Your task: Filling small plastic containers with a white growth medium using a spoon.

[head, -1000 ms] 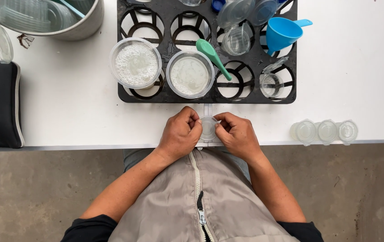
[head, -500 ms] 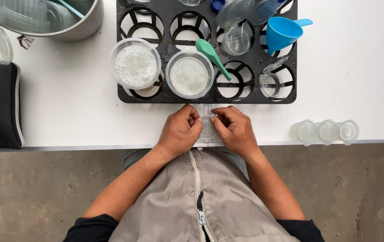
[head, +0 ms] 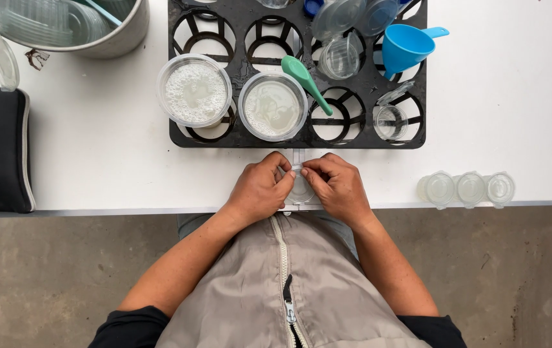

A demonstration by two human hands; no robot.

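Head view, looking straight down: both hands meet at the near edge of the white table (head: 95, 167). The left hand (head: 260, 190) and right hand (head: 337, 187) have their fingers curled in narrow, thumbs and forefingers pinching a small clear cup (head: 300, 190) that sits between them, mostly hidden by the knuckles. Just beyond the fingertips lies a black tray (head: 411, 138) with round slots. In it, past the left fingers, two clear tubs of white stuff (head: 193, 90) stand side by side; a green spoon (head: 305, 80) rests beyond the right fingers, a blue funnel (head: 405, 46) farther off. Out to the right of the right hand, three small clear cups (head: 466, 189) line the table edge.
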